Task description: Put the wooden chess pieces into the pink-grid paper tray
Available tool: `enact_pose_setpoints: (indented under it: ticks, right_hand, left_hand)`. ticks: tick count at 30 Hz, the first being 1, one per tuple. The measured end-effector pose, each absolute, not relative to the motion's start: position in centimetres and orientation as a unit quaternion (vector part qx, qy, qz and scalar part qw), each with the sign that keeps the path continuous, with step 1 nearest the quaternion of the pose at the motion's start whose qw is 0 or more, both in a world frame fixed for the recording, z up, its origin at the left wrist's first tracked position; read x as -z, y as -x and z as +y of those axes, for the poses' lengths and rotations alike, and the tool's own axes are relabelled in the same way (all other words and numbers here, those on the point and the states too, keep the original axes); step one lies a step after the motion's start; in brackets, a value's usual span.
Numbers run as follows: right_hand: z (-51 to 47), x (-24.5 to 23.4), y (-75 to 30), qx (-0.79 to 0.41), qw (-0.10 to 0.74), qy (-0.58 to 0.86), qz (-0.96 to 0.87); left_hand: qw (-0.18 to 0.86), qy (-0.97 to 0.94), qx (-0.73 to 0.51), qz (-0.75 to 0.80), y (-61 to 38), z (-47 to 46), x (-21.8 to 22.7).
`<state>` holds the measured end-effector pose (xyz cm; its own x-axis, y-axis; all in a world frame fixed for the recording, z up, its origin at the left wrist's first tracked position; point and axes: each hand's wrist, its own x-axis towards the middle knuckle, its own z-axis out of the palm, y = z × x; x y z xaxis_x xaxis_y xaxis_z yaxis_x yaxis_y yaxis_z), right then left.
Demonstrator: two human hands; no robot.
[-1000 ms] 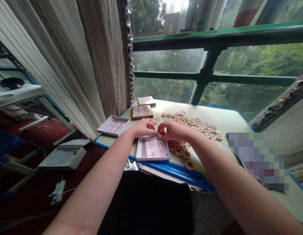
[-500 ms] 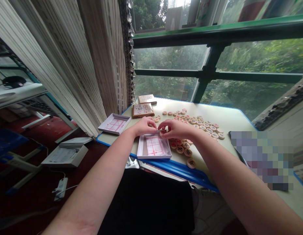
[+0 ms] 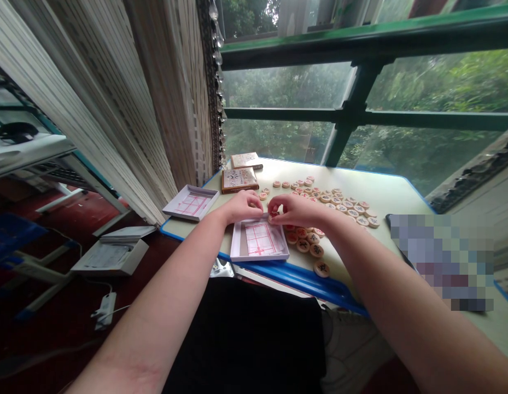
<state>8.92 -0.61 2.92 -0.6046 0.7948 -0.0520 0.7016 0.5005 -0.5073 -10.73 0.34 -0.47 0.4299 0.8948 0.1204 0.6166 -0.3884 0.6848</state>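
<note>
A shallow white box tray with a red grid printed inside lies near the table's front edge. My left hand rests curled on its far rim. My right hand is beside it at the far right corner, fingers pinched on a round wooden game piece with red marking. Several wooden discs with red or black characters lie just right of the tray, and more wooden discs are spread further back.
A second white grid tray sits at the table's left corner. Two brown box lids lie at the back left by the bamboo blind. A blurred-out object lies at right. The blue table edge is close to my lap.
Both hands stayed together at the tray's far edge with only small finger movements. The view tilted slightly, so the table sits a little higher in the picture.
</note>
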Motion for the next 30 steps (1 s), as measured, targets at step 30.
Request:
enact_pose_setpoints:
  ticks: [30]
  right_hand:
    - [0.7,-1.9,-9.8,-0.138,0.237,0.487,-0.829]
  left_hand:
    - [0.248,-0.626,-0.476,0.566,10.6,1.7,2.0]
